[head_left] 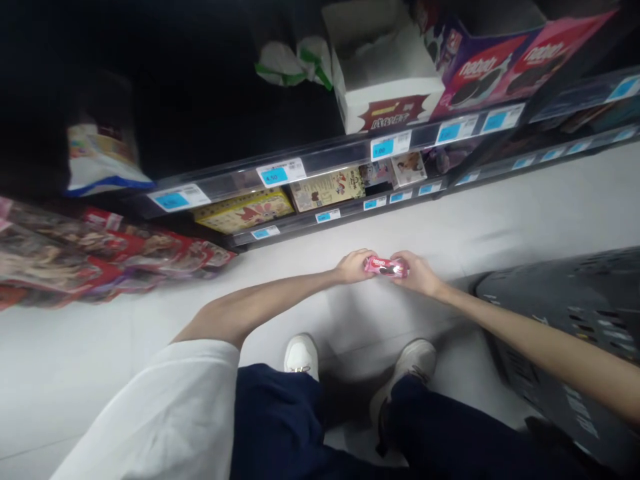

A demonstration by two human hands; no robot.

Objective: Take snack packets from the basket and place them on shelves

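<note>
Between my two hands is a small pink-red packet of cookies (386, 267), with a dark sandwich cookie printed on its wrapper. My left hand (356, 266) grips its left end, and my right hand (416, 272) closes on the right end. Both hands are out in front of me over the pale floor, below the shelf edge. On the upper shelf, purple and pink display boxes (493, 70) carry similar cookie pictures. Beside them stands an open white carton (387, 93) with a dark red label.
A shelf rail (340, 157) with blue price tags crosses the view. Yellow boxes (247, 212) lie on the lower shelf. Red snack bags (100, 250) hang at left, and a white-and-blue bag (103, 157) sits above. A grey plastic basket (565, 320) stands close on my right.
</note>
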